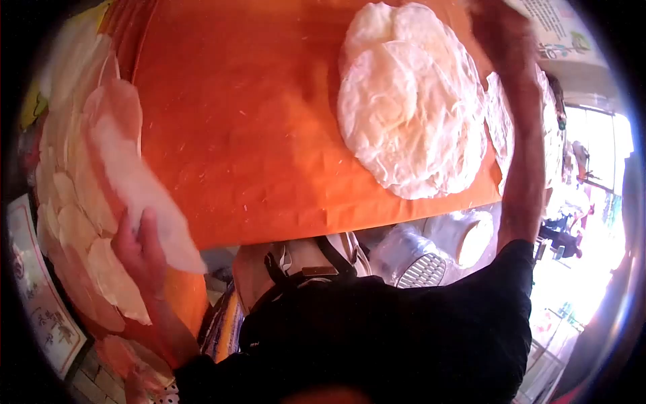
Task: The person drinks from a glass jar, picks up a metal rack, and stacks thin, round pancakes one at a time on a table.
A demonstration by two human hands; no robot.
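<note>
My left hand (141, 252) is closed on the near end of a thin, pale flatbread sheet (138, 178), which stretches up and away at the left side of the orange cloth (249, 148). Other flat sheets (70, 209) lie overlapping beneath and beside it. At the top right, my right hand (494, 20) is dark and smeared by motion, so its fingers cannot be made out. It is nearest to a large round pile of thin white flatbreads (417, 108) on the cloth.
More flatbread (500, 124) lies beyond the right forearm. Below the cloth's front edge are a pale bag (252, 266) with dark straps and clear plastic containers (464, 236). A framed panel (40, 289) stands at the far left. Bright openings show at the right.
</note>
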